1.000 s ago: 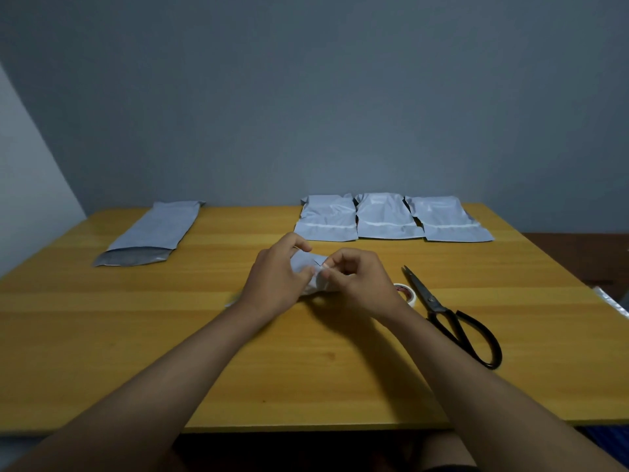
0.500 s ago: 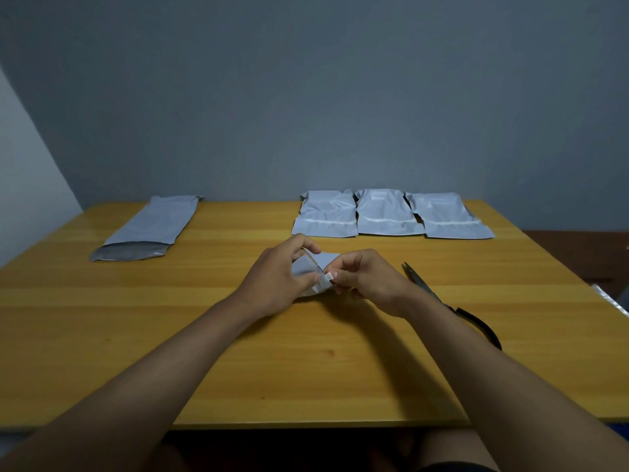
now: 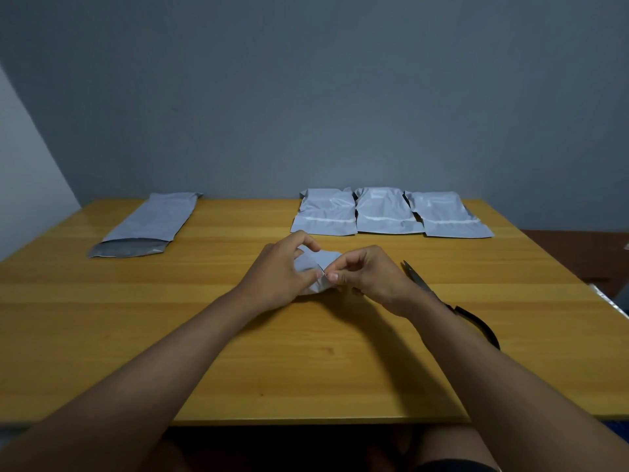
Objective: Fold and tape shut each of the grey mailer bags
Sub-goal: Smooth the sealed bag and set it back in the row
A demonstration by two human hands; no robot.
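A small folded grey mailer bag [image 3: 315,267] sits at the table's centre between both hands. My left hand [image 3: 275,272] cups its left side, thumb and fingers curled over it. My right hand [image 3: 366,272] pinches its right edge with thumb and forefinger; whether a bit of tape is in that pinch I cannot tell. Three folded grey bags [image 3: 325,212] [image 3: 383,212] [image 3: 446,216] lie side by side at the back, each with a white strip across it. One long unfolded grey bag [image 3: 153,223] lies at the back left, its dark flap facing me.
Black-handled scissors [image 3: 476,321] lie right of my right forearm, partly hidden by it. The wooden table [image 3: 306,362] ends near my lap. A grey wall stands right behind the table's far edge.
The tape roll seen beside the scissors a second ago is now hidden behind my right hand. Both hands shifted slightly on the small bag, my right fingers working along its right edge.
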